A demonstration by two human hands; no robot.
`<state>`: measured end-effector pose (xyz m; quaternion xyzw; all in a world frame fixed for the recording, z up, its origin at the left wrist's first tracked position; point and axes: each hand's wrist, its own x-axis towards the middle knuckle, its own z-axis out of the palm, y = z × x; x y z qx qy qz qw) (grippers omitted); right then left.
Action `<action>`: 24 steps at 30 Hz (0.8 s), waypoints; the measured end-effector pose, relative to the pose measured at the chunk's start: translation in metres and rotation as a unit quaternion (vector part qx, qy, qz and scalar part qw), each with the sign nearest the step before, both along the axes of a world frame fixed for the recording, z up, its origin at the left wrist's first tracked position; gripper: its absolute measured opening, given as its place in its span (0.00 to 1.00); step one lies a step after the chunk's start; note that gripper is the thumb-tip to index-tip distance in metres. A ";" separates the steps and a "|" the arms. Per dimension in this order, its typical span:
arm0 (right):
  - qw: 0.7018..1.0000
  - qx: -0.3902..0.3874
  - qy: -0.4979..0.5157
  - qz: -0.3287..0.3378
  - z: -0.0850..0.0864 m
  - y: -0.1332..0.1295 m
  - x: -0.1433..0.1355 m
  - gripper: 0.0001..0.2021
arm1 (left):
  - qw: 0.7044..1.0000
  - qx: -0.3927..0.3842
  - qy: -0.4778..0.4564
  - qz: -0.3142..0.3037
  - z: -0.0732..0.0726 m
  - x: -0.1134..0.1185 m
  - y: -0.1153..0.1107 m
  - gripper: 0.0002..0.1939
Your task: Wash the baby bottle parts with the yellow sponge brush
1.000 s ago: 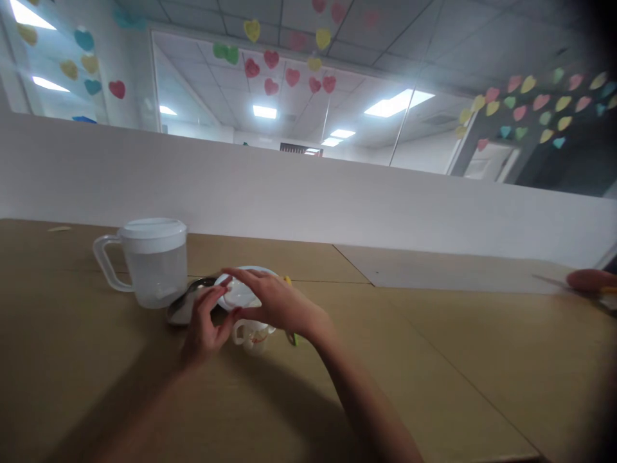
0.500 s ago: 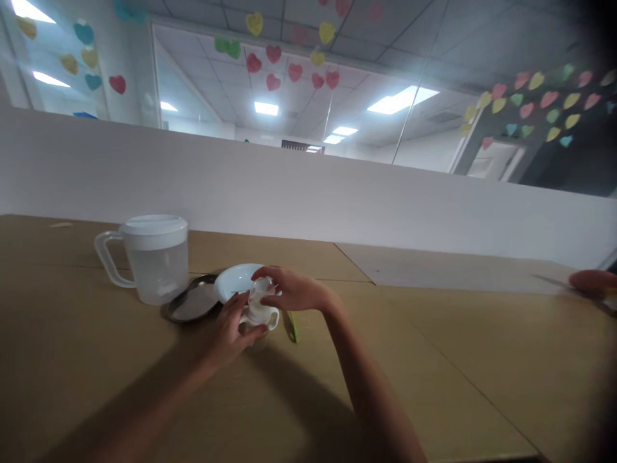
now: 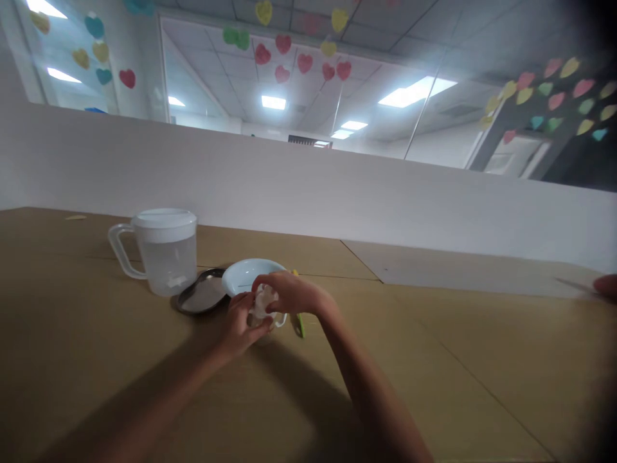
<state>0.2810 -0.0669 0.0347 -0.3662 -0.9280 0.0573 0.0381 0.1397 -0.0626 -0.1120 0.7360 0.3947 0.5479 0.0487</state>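
My left hand is wrapped round the left side of a small clear cup with a looped handle on its right. From above, my right hand grips a clear, rounded piece at the cup's top, its fingers curled over it. Whether this piece is a lid or a second small cup, I cannot tell. My fingers hide much of both. Just behind them sits a white bowl. A thin yellow-green utensil lies right of the cup, partly hidden by my right hand.
Left of the bowl lies a dark-rimmed metal dish. A clear pitcher with a white lid stands behind it, handle to the left. A low white wall runs along the back of the wooden table. Part of another person's hand shows at far right.
The clear piece in my right hand sits lower against the cup, and my right fingers have closed further over it. The view has shifted slightly; the dishes stay put.
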 end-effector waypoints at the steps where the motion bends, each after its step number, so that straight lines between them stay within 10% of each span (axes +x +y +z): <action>1: 1.000 -0.003 0.004 -0.001 0.000 0.000 -0.001 0.21 | 1.000 -0.002 -0.002 -0.002 0.001 0.000 -0.001 0.12; 12: 0.999 -0.028 0.020 0.001 -0.005 0.009 0.000 0.23 | 1.000 -0.019 0.004 0.006 -0.002 -0.002 0.001 0.12; 19: 0.994 -0.062 0.091 -0.010 -0.005 0.009 0.012 0.47 | 1.000 0.006 0.001 0.028 -0.014 -0.009 0.010 0.31; 24: 0.997 -0.038 0.059 -0.036 -0.003 0.008 0.007 0.29 | 0.998 -0.003 0.034 0.044 -0.018 -0.014 0.016 0.31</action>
